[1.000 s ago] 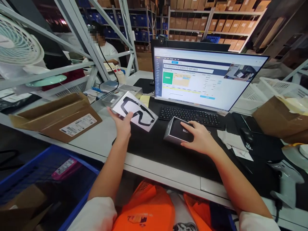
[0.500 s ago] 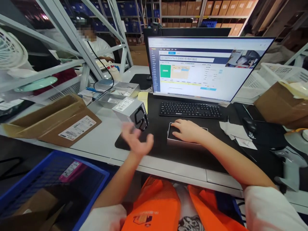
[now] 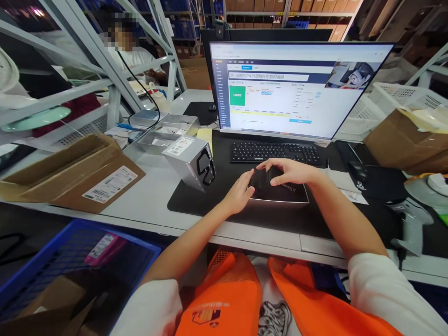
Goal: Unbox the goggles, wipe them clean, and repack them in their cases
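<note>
Between my hands is a small black rounded case, held just above a shallow black box with pale edges and faint lettering. My left hand presses its fingertips against the case's left side. Curved over from the right, my right hand grips it between thumb and fingers. To the left of my left hand, a silver carton with a white label and a black looped shape printed on its face stands on the dark mat.
Behind my hands lie a keyboard and a lit monitor. An open cardboard box sits left, above a blue crate. At right are a mouse, papers and a handheld scanner. Another person sits beyond the frame.
My left hand has moved right from beside the silver carton to the black case. My right hand has lifted from flat in the shallow box to grip the case.
</note>
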`<state>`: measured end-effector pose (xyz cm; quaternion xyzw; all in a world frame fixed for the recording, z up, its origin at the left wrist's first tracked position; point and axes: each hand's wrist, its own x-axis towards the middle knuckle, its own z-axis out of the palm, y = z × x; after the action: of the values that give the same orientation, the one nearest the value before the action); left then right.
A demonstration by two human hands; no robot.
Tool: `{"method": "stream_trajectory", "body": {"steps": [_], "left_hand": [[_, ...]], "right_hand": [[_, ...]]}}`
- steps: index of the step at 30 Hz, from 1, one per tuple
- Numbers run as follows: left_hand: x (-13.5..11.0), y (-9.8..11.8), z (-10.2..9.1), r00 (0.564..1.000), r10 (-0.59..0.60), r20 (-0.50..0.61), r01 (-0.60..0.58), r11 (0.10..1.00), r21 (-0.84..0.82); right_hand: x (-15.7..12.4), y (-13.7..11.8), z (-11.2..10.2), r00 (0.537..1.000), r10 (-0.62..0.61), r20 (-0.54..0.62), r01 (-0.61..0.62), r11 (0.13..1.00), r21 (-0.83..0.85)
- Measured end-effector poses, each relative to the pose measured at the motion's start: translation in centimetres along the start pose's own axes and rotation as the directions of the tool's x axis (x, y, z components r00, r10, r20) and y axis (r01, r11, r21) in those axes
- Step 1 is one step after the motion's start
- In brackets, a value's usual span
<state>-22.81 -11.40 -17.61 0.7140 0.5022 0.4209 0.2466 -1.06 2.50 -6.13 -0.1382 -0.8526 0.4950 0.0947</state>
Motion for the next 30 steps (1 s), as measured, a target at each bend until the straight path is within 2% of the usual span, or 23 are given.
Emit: {"method": "stream_trajectory", "body": {"steps": [3, 6, 9, 11, 13, 15, 17, 19, 20, 21, 23, 24, 26, 28, 30], "left_hand": [[0.4, 0.0, 0.1, 1.0, -0.015, 0.001, 0.015, 0.999, -0.028], [0.9, -0.2, 0.2, 1.0, -0.023, 0.016, 0.024, 0.998, -0.059], [1.3, 0.0, -0.1, 0.998, -0.043, 0.042, 0.044, 0.998, -0.035], [1.4, 0.4, -0.4, 0.996, -0.048, 0.079, 0.047, 0.999, 0.018], [1.5, 1.0, -0.7, 0.993, -0.018, 0.117, 0.011, 0.998, 0.06], [1.8, 1.7, -0.7, 0.993, 0.028, 0.117, -0.032, 0.999, 0.029], [2.4, 2.6, -0.2, 0.996, 0.058, 0.063, -0.05, 0.992, -0.119], [3.1, 3.4, 0.5, 0.999, 0.046, -0.022, -0.051, 0.937, -0.345], [3.5, 3.8, 0.9, 0.998, 0.024, -0.064, -0.05, 0.891, -0.452], [3.9, 4.1, 1.3, 0.995, -0.009, -0.1, -0.047, 0.84, -0.54], [4.4, 4.3, 1.6, 0.984, -0.104, -0.146, -0.019, 0.748, -0.664], [4.5, 4.4, 1.5, 0.977, -0.156, -0.147, 0.007, 0.708, -0.706], [4.5, 4.5, 1.2, 0.964, -0.236, -0.125, 0.063, 0.654, -0.754], [4.2, 4.7, 0.9, 0.957, -0.26, -0.125, 0.09, 0.681, -0.727], [3.8, 5.0, 0.7, 0.959, -0.247, -0.142, 0.105, 0.769, -0.631]], "right_hand": [[-0.9, 0.6, -0.9, 0.997, -0.052, -0.062, 0.066, 0.963, 0.262], [-1.9, 0.7, -1.2, 0.977, -0.066, -0.204, 0.143, 0.91, 0.389], [-3.1, -0.3, -1.4, 0.918, -0.08, -0.388, 0.259, 0.861, 0.437], [-3.7, -1.4, -1.6, 0.853, -0.081, -0.516, 0.348, 0.824, 0.446], [-4.0, -2.2, -1.8, 0.755, -0.049, -0.654, 0.43, 0.79, 0.437], [-3.8, -2.4, -1.9, 0.617, 0.024, -0.786, 0.496, 0.764, 0.413], [-3.3, -2.1, -1.4, 0.446, 0.119, -0.887, 0.551, 0.744, 0.377], [-2.8, -1.4, -0.4, 0.295, 0.205, -0.933, 0.575, 0.742, 0.345], [-2.7, -1.1, 0.3, 0.244, 0.241, -0.939, 0.57, 0.748, 0.34], [-2.8, -0.8, 1.0, 0.214, 0.267, -0.94, 0.553, 0.76, 0.342], [-3.5, -0.3, 2.5, 0.191, 0.263, -0.946, 0.49, 0.809, 0.324], [-4.1, -0.2, 3.2, 0.197, 0.227, -0.954, 0.451, 0.843, 0.293], [-5.5, 0.1, 4.4, 0.252, 0.141, -0.957, 0.382, 0.895, 0.232], [-6.8, 0.4, 5.5, 0.325, 0.12, -0.938, 0.325, 0.917, 0.23], [-7.8, 0.6, 6.5, 0.365, 0.17, -0.916, 0.245, 0.931, 0.27]]}}
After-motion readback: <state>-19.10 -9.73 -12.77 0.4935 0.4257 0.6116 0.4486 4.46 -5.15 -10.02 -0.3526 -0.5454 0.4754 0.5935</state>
